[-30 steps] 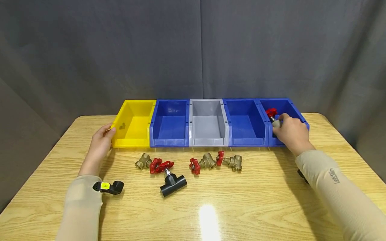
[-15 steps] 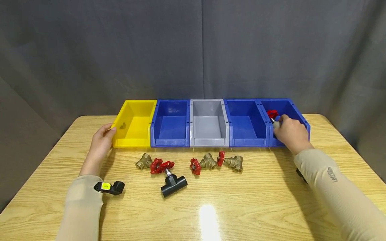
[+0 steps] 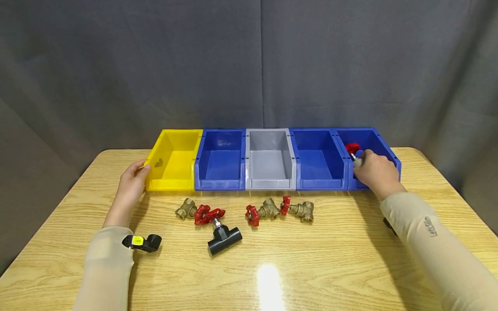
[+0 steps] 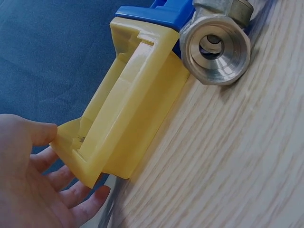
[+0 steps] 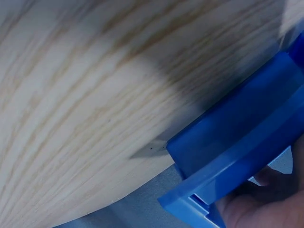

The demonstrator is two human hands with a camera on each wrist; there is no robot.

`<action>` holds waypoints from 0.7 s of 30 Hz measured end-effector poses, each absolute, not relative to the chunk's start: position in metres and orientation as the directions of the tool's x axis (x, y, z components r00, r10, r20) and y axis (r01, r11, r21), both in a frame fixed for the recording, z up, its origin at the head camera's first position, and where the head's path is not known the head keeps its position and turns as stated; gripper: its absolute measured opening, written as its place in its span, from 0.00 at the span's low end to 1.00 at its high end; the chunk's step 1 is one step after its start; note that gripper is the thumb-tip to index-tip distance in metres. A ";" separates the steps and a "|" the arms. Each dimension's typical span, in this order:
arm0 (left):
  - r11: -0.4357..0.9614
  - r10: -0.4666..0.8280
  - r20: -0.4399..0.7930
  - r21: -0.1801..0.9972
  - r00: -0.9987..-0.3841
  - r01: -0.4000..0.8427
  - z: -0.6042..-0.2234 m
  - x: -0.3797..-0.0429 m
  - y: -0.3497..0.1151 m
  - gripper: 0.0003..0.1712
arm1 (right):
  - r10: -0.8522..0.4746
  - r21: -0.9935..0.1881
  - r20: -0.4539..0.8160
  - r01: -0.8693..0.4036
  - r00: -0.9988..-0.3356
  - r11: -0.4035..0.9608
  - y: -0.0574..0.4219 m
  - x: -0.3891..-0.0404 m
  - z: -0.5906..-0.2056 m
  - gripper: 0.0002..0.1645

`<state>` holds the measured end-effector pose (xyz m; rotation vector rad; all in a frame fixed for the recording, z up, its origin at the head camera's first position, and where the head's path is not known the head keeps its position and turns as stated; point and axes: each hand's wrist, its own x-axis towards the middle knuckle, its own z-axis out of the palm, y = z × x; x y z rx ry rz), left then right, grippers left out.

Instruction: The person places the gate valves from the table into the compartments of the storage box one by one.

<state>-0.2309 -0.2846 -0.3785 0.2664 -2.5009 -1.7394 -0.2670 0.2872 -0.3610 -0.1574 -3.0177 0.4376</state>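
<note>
Yellow bin [image 3: 170,185] pinched by left hand [image 3: 131,185]; valve [image 3: 353,156] apparently gripped by right hand [image 3: 378,173] inside rightmost blue bin [image 3: 367,139] (grip partly hidden); placing or picking likely in hand; steady release or lift needed next.

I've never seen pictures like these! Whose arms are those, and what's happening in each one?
There's no robot here: you see a person's bare left hand and right hand. The big picture comes from a camera on the person's head, looking forward and down. The other two come from small cameras, one on each wrist.

On the wooden table lie three brass valves and a black valve, all with red handles. Behind them stands a row of five bins.

The left hand pinches the edge of the yellow bin. The right hand reaches into the far-right blue bin, beside another red-handled valve. Its fingers are mostly hidden, so I can't tell whether it grips that valve.
</note>
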 end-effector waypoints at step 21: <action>0.354 -0.194 -0.020 0.931 -0.981 -0.089 -0.379 -0.230 -0.284 0.34 | 0.056 -0.281 0.206 -0.004 -0.977 0.960 0.283 -0.254 -0.355 0.27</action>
